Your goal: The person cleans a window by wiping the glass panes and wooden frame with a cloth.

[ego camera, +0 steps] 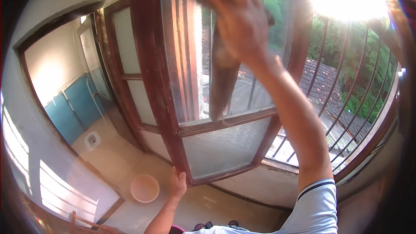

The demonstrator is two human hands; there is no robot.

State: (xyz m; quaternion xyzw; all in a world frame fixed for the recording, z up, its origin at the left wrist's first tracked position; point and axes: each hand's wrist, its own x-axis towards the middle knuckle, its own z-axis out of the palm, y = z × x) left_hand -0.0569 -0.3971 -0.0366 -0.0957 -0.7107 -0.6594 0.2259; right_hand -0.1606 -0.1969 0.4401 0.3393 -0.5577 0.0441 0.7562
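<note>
My right hand (242, 22) is raised high, gripping a dark cloth (224, 81) against the upper glass pane (182, 39) of a wooden casement window; the cloth hangs down over the glass, and motion blurs the hand. Low down, my left hand (179, 182) grips the bottom corner of the same reddish-brown window frame (162, 104). A textured lower pane (227, 146) sits under the crossbar. The casement stands swung away from its opening.
Metal bars (344, 55) cross the window opening at right, with tiled roofs and trees outside. A round basin (145, 188) stands on the floor. At left, a doorway shows a squat toilet (92, 140). A wooden chair (87, 222) is at lower left.
</note>
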